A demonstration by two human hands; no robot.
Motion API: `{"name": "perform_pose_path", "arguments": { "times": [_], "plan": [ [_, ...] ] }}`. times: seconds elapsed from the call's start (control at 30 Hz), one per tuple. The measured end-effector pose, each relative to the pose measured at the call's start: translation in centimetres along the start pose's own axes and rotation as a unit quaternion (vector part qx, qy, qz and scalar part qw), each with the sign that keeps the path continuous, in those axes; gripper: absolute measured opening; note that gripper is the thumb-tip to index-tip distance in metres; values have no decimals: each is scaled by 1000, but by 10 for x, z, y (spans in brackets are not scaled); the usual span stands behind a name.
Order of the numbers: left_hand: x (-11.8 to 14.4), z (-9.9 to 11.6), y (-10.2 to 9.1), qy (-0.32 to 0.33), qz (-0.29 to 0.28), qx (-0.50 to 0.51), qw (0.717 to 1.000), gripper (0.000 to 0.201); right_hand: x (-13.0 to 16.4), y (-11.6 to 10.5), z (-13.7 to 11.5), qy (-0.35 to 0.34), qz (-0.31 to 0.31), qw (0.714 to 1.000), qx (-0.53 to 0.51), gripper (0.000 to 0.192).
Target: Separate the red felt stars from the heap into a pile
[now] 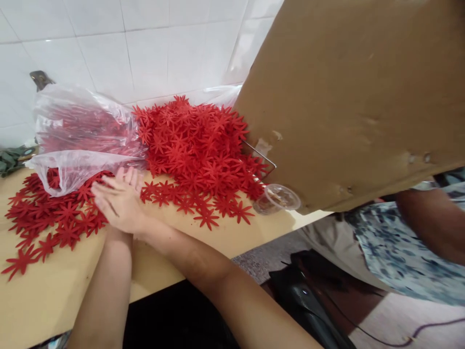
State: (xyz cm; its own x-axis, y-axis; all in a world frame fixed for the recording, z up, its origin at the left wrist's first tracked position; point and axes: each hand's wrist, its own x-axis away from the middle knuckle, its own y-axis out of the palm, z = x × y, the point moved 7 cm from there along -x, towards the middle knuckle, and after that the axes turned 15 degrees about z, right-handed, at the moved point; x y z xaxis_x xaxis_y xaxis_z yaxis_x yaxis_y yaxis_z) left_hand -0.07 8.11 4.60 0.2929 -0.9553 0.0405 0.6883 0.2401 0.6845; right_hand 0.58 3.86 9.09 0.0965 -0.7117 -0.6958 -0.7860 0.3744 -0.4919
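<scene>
My right hand (pixel 123 209) lies across my left hand (pixel 131 178), palms apparently pressed together. The right fingers stretch out to the left and stand slightly apart. Only the left fingertips show, pointing up behind the right hand; its palm is hidden. I see nothing held, though the space between the palms is out of sight. Both hands are over the table edge of a loose pile of red flower-shaped cutouts (pixel 67 228). A bigger heap of the same red cutouts (pixel 196 150) rises to their right. Behind them, a clear plastic bag (pixel 83 126) holds more red pieces.
A large brown board (pixel 348 97) leans at the right, beside a clear plastic cup (pixel 282 198) and a bent metal wire (pixel 259 154). White tiles (pixel 145 53) back the yellowish table (pixel 163 232). Another person in a patterned top (pixel 395 247) is at the right.
</scene>
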Motion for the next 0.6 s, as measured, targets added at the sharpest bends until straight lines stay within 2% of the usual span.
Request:
{"name": "perform_pose_path", "arguments": {
  "times": [0.07, 0.1, 0.17, 0.2, 0.3, 0.4, 0.5, 0.53, 0.6],
  "plan": [
    [14, 12, 8, 108, 42, 46, 992, 48, -5, -5, 16, 45, 37, 998, -2, 42],
    [18, 14, 10, 138, 50, 49, 988, 45, -6, -7, 22, 49, 53, 997, -12, 42],
    [15, 14, 9, 152, 56, 46, 986, 42, -8, -11, 28, 33, 83, 995, -45, 42],
    [9, 13, 5, 137, 52, 46, 988, 40, -8, -14, 29, 26, 101, 993, -60, 42],
    [-10, -9, -5, -32, -7, -24, 999, 33, -9, -27, 38, 37, 164, 983, -80, 39],
    [-10, -21, -10, -91, -15, -28, 995, 30, -9, -31, 62, 105, 196, 972, -73, 39],
    [0, -37, -5, -128, -5, -26, 991, 28, -5, -19, 88, 178, 159, 969, -61, 47],
    [2, -42, -5, -145, 5, -18, 989, 28, -3, -13, 91, 187, 142, 970, -60, 49],
    [-1, -41, -9, -132, 21, 9, 991, 34, 1, -1, 87, 171, 104, 977, -73, 54]
  ]
}}
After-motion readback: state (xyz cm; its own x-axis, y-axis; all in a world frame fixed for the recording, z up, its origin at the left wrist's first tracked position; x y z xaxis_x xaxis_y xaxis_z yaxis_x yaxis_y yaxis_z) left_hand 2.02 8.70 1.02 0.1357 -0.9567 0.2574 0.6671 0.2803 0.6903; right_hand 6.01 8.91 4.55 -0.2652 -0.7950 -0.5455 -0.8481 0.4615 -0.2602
